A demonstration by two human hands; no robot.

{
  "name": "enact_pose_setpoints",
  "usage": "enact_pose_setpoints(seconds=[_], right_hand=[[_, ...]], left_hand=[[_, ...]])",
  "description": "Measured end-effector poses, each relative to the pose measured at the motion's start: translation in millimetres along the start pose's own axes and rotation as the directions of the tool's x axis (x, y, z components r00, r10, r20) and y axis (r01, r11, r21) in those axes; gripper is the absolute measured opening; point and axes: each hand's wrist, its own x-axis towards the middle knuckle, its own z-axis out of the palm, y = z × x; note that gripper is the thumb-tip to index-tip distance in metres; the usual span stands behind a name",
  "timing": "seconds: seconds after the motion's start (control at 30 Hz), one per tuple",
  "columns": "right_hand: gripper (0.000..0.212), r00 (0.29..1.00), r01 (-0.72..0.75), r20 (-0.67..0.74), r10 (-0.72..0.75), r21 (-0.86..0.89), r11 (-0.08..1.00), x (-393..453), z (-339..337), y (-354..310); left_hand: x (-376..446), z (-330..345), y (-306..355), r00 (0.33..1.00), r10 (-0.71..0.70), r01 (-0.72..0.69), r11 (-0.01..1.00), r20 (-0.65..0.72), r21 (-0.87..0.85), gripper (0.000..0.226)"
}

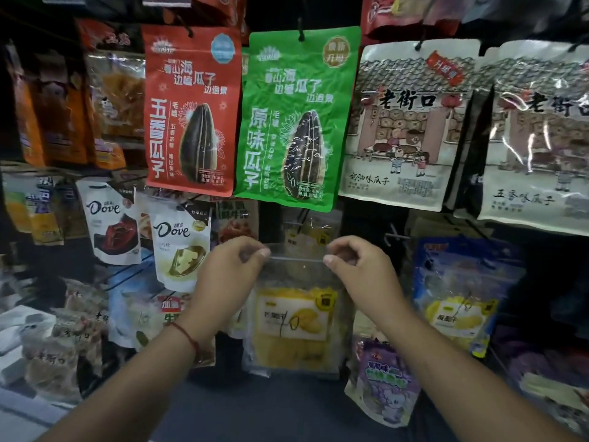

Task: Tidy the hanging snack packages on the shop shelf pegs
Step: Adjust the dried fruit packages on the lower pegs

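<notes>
— So where are we with the hanging bags?

— We have the clear bag of yellow dried fruit (294,317) up in front of us. Our left hand (228,269) pinches its top left corner and our right hand (358,269) pinches the top right, stretching the top edge flat.

— And next?

— Probably we hang it. We need its hole lined up with a peg, which we cannot make out behind it.

— What's beyond?

— A matching bag (310,234) just behind, and the green seed packet (293,119) above.
</notes>
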Motion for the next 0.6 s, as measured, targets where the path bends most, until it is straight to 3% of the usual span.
enact_pose_setpoints(seconds=[0.23, 0.33, 0.6], right_hand=[[0.006, 0.995, -0.089, -0.044, 0.088, -0.032, 0.995, 63.9, 34.8, 28.8], [0.005, 0.994, -0.094, -0.062, 0.093, -0.009, 0.996, 78.0, 41.3, 36.7], [0.018, 0.988, -0.031, -0.149, 0.040, 0.058, 0.998, 104.8, 44.8, 42.2]], left_hand=[[53.8, 39.1, -33.8, 0.986, -0.164, 0.154, 0.961, -0.027, -0.228, 0.013], [65.0, 52.3, -40.0, 0.983, -0.170, 0.141, 0.939, -0.064, -0.314, 0.012], [91.2, 68.6, -38.1, 0.979, -0.121, 0.056, 0.933, -0.163, -0.356, 0.007]])
